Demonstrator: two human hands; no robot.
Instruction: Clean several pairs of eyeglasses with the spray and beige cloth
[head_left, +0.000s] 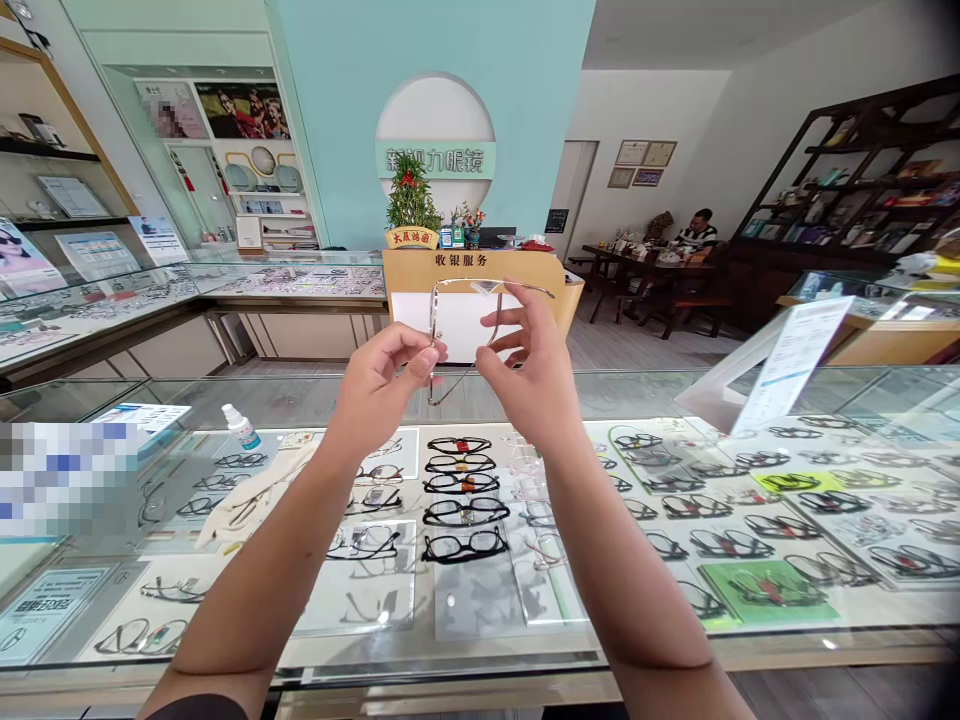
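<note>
A pair of eyeglasses (450,282) with a thin metal frame is held up in front of me, above the glass counter, turned partly sideways. A small white label hangs near its top edge. My left hand (390,375) pinches the left part of the frame between thumb and fingers. On the other side, my right hand (529,365) has its thumb and index finger at the frame and a temple arm, its other fingers curled behind. Beneath both hands, a column of dark-framed glasses (465,512) lies in the display case.
The glass display counter (480,655) holds many more glasses. On its top are a white spray bottle (241,426), a pale cloth (259,490) and a slanted sign (795,365). Beyond stands a wooden cashier desk (551,275); a person (697,232) sits at a table far right.
</note>
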